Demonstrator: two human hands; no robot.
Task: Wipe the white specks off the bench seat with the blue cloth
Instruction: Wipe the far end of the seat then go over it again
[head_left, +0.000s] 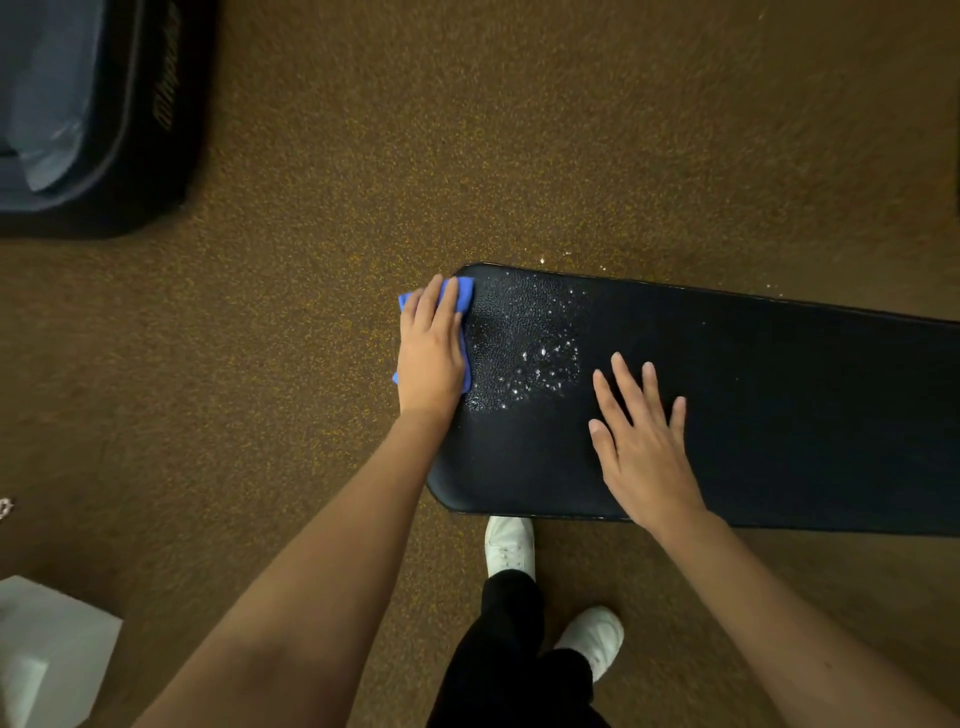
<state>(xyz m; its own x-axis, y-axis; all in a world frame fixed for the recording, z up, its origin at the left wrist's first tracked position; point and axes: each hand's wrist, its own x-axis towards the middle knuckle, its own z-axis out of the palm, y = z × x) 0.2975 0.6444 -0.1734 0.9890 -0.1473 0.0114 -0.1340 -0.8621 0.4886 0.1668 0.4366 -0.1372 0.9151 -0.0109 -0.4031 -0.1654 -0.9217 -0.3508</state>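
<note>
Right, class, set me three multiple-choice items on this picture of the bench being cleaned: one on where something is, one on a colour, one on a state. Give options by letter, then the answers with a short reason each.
1. Where does the blue cloth lie?
A. At the end of the bench seat, under the left hand
B. On the floor by the shoes
C. Under the right hand

2. What colour are the shoes?
A. Black
B. White
C. Blue

3. How is the right hand?
A. Curled in a fist
B. Pinching the cloth
C. Flat on the seat, fingers spread

Answers:
1 A, the cloth shows around the left hand at the seat's end, beside the white specks.
2 B, both shoes are plainly white against the brown floor.
3 C, its straight fingers lie spread on the bare black seat and hold nothing.
</note>
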